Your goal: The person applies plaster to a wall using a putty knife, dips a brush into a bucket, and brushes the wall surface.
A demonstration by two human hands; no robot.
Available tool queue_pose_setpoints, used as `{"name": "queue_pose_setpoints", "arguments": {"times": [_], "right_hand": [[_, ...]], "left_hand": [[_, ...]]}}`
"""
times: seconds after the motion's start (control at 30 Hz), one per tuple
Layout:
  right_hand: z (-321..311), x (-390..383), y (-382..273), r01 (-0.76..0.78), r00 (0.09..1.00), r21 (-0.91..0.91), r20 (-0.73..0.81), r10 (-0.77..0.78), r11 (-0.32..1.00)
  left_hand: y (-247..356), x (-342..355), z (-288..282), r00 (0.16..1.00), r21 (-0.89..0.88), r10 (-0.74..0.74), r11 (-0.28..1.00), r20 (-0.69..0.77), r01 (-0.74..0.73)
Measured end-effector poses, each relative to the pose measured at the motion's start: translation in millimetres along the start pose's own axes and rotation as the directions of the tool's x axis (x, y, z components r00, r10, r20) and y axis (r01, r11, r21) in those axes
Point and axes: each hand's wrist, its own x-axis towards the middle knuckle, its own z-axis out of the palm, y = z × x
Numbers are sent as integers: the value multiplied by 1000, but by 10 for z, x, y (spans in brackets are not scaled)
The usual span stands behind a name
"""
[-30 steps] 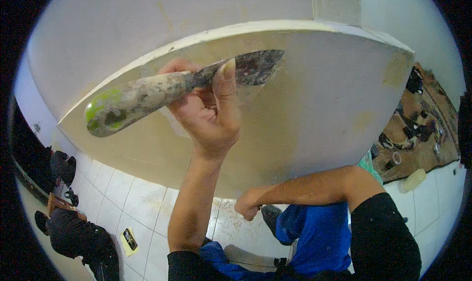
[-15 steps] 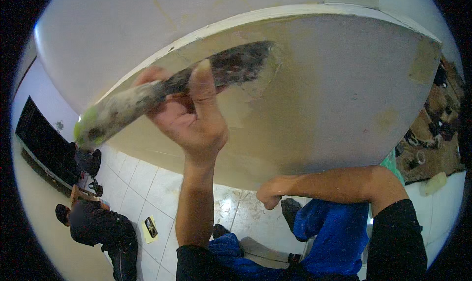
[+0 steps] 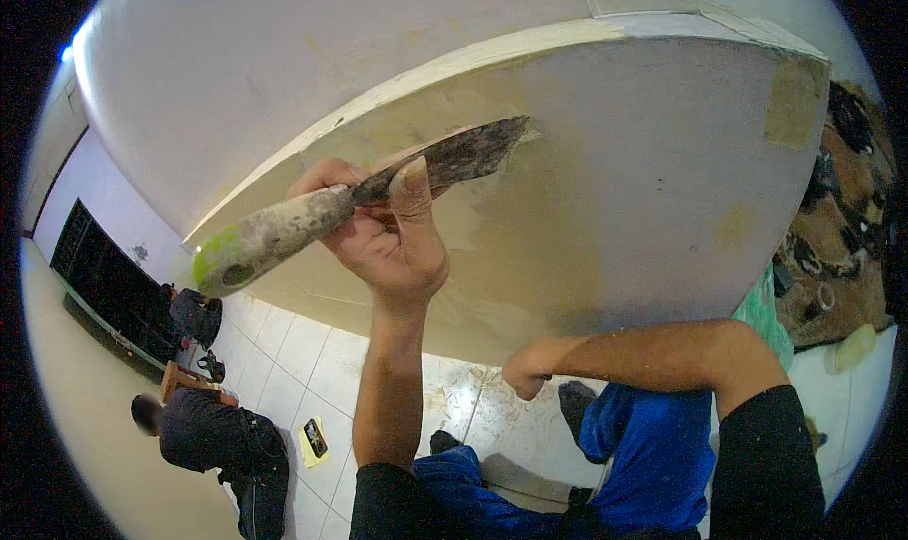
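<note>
My left hand (image 3: 383,237) grips a dirty putty knife, its pale, green-tipped handle (image 3: 270,239) pointing down-left and its dark metal blade (image 3: 459,157) angled up-right, with my thumb over the neck. The blade lies over a patchy beige and grey curved panel (image 3: 681,181), at a smeared patch below its white rim; whether it touches is unclear. My right hand (image 3: 530,365) is low in front of the panel, near my blue-clad leg, its fingers curled; what they hold, if anything, is hidden.
A person in black (image 3: 208,426) sits at lower left beside a dark screen (image 3: 118,280) and black bag (image 3: 197,318). A phone on yellow paper (image 3: 314,438) lies on white tiles (image 3: 293,346). At right are a patterned brown mat (image 3: 828,256), green plastic (image 3: 766,322) and a pale container (image 3: 854,349).
The view has shifted, showing more of the left side. The putty knife has moved slightly down across the panel, away from the white rim. My right hand remains curled.
</note>
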Motion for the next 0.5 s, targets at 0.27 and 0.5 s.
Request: {"name": "queue_pose_setpoints", "arguments": {"times": [0.27,0.5], "right_hand": [[-176,-305,1,44,998,49,-36,-42,998],[-199,-98,19,-117,989,-151,71,129,982]], "left_hand": [[70,59,33,987,-310,-146,938,65,159],[175,165,263,991,-389,-122,912,50,131]]}}
